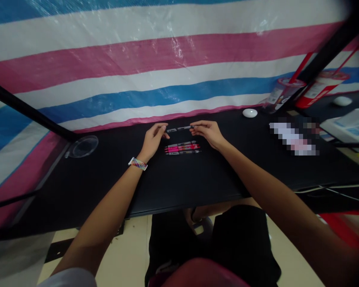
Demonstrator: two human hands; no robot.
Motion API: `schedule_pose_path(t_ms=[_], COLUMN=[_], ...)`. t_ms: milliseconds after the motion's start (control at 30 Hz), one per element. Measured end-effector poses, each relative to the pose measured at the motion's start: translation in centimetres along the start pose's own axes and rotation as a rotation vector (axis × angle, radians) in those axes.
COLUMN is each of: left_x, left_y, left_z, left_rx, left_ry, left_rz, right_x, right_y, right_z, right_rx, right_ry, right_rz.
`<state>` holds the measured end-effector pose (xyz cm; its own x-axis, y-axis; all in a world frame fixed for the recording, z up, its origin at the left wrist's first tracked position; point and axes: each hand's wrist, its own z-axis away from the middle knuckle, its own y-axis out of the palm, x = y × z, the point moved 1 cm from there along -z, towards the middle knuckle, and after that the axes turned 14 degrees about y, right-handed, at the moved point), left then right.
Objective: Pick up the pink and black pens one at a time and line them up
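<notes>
Both arms reach out over a black table (173,179). My right hand (206,133) pinches one end of a dark pen (179,128) held level just above the tabletop. My left hand (153,139), with a colourful band on its wrist, has its fingers curled at the pen's other end, touching or almost touching it. Just below the hands lie three pens (182,148) side by side on the table, pink and grey.
A clear round lid (84,146) lies at the table's left. A white puck-shaped object (249,113) sits at the back right, with two cups with red straws (305,89) behind it, papers and boxes (347,127) at far right. A striped tarpaulin hangs behind.
</notes>
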<state>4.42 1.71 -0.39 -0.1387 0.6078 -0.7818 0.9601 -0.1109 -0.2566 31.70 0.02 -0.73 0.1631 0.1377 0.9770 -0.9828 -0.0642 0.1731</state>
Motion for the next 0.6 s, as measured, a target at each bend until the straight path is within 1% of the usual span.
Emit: schedule_pose_path(t_ms=[133, 267, 433, 533, 600], left_x=[-0.03, -0.1, -0.26, -0.29, -0.3], left_y=[-0.03, 0.02, 0.05, 0.14, 0.19], left_z=[-0.02, -0.01, 0.05, 0.1, 0.12], left_rx=[0.006, 0.035, 0.04, 0.077, 0.088], left_ry=[0.058, 0.017, 0.073, 0.037, 0.04], left_rz=[-0.012, -0.011, -0.055, -0.059, -0.075], right_x=[0.03, 0.06, -0.11, -0.21, -0.26], right_y=[0.17, 0.3, 0.41, 0.41, 0.41], right_z=[0.04, 0.08, 0.01, -0.06, -0.11], right_rx=[0.003, -0.006, 0.007, 0.024, 0.028], right_ry=[-0.003, 0.011, 0.008, -0.002, -0.008], right_rz=[-0.01, 0.017, 0.004, -0.008, -0.007])
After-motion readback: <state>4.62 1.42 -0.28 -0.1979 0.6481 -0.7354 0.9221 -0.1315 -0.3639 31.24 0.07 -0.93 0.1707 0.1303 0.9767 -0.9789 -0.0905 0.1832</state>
